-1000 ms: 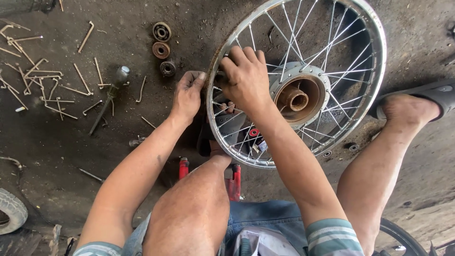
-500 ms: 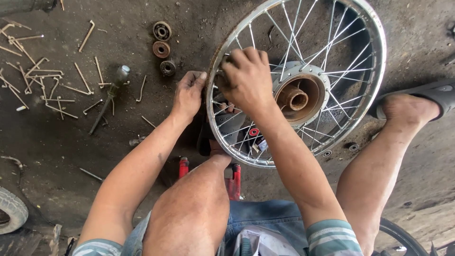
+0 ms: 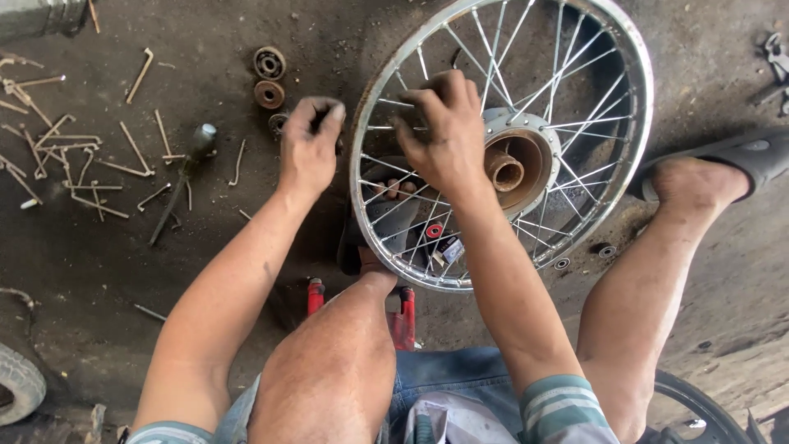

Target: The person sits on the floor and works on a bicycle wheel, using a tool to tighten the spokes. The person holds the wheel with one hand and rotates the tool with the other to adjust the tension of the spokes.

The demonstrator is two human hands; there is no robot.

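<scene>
A spoked metal wheel rim (image 3: 637, 123) lies flat on the dirty floor in front of me, its hub (image 3: 514, 168) in the middle. My left hand (image 3: 308, 148) is at the rim's left edge, fingers curled over it. My right hand (image 3: 444, 136) reaches inside the wheel and its fingers close around a spoke (image 3: 390, 103) near the rim. My left foot in a sandal (image 3: 386, 218) shows under the spokes. My right foot in a black sandal (image 3: 723, 168) rests beside the wheel's right side.
Several loose bent spokes (image 3: 74, 156) are scattered on the floor at left, beside a tool with a dark handle (image 3: 185, 177). Three round bearings or bushings (image 3: 269, 78) lie above my left hand. A red object (image 3: 403, 316) sits by my knee. A tyre edge (image 3: 16, 382) is at bottom left.
My left hand has shifted slightly up along the rim's left edge. My right hand stays on the spokes and has moved little. The wheel appears unmoved.
</scene>
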